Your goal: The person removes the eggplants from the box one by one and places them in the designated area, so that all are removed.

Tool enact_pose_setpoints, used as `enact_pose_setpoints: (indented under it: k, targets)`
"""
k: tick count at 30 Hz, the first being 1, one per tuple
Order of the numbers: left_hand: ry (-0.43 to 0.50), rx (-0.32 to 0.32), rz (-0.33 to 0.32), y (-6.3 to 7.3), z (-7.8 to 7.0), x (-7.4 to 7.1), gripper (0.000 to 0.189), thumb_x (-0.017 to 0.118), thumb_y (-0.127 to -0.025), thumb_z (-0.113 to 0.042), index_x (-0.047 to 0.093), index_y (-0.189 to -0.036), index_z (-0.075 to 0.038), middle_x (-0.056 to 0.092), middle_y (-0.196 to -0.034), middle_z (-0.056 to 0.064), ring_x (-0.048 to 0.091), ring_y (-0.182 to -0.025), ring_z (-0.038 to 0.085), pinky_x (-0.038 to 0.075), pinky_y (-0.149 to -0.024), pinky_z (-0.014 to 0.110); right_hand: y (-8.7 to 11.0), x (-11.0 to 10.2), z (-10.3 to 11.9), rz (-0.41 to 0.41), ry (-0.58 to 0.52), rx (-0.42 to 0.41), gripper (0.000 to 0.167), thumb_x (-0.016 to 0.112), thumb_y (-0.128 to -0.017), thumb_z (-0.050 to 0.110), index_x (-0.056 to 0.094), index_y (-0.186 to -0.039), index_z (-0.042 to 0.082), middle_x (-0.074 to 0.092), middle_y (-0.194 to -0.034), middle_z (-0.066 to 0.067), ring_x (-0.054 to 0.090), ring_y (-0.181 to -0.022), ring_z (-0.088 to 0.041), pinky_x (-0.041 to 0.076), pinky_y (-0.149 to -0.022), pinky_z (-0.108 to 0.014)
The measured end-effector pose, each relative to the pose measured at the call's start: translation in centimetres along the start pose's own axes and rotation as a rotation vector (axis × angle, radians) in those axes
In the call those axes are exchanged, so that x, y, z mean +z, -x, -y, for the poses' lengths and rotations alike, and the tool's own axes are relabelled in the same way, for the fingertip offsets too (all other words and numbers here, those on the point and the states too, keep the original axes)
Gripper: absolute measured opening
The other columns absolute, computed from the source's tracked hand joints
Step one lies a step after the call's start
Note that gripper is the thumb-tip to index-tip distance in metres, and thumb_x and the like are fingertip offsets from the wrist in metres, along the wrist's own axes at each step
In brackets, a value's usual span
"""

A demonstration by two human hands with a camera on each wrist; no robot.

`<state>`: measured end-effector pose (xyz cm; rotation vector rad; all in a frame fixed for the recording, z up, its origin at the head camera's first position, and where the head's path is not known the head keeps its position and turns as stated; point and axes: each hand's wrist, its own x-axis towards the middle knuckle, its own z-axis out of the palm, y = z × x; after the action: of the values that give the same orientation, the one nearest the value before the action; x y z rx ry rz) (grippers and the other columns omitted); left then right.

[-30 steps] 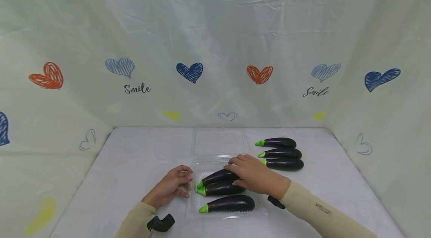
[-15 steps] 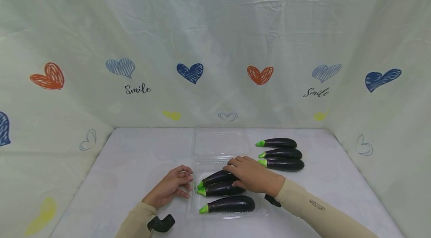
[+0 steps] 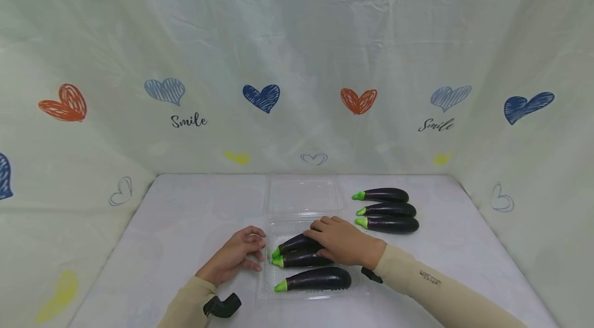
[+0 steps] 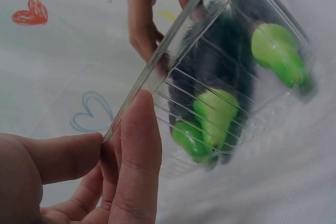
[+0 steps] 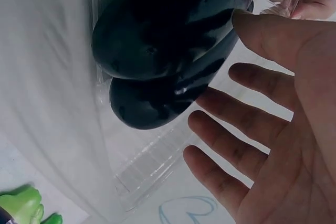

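Two dark purple eggplants lie side by side in the base of a clear plastic clamshell box, green stems to the left. A third eggplant lies in front of them, inside the same base. My right hand reaches over the thick ends of the back pair. In the right wrist view its fingers are spread and nearly straight, with the thumb at one eggplant and fingertips by the other. At the box's left side, my left hand pinches the rim between thumb and fingers.
Three more eggplants lie in a loose stack of rows behind and right of the box on the white table. The box's lid lies folded back, away from me. A heart-printed curtain surrounds the table's back and sides.
My right hand and forearm have slid a little to the left over the back two eggplants. The left hand stays at the box rim.
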<state>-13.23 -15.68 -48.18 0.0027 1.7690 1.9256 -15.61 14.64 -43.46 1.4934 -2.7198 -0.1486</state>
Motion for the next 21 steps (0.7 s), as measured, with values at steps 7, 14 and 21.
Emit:
enact_pose_setpoints:
  k: [7,14,21]
  targets:
    - [0.001,-0.004,0.005,-0.09,-0.08,0.03,0.027,0.055,-0.107,-0.005,0.046,-0.13,0.006,0.059,-0.095,0.003,0.064,-0.078,0.014,0.062,-0.064,0.03,-0.24,0.07,0.09,-0.029,0.043,-0.024,0.038,0.077,-0.099,0.027,0.067,-0.133,0.012,0.068,-0.12,-0.003,0.066,-0.111,-0.02,0.058,-0.095,-0.034]
    - [0.005,-0.006,0.005,-0.18,-0.12,-0.02,0.026,0.055,-0.108,-0.006,0.047,-0.13,0.006,0.058,-0.094,0.003,0.064,-0.078,0.014,0.062,-0.063,0.029,-0.61,0.3,-0.09,-0.038,0.064,-0.036,0.037,0.08,-0.096,0.025,0.068,-0.13,0.014,0.068,-0.117,-0.002,0.065,-0.108,-0.018,0.058,-0.092,-0.03]
    - [0.004,-0.004,0.006,-0.22,-0.05,-0.04,0.025,0.055,-0.108,-0.006,0.047,-0.129,0.005,0.058,-0.093,0.003,0.064,-0.078,0.014,0.062,-0.063,0.029,-0.85,0.57,-0.38,-0.055,0.098,-0.049,0.035,0.083,-0.094,0.024,0.07,-0.125,0.016,0.07,-0.114,0.0,0.066,-0.104,-0.016,0.057,-0.09,-0.028]
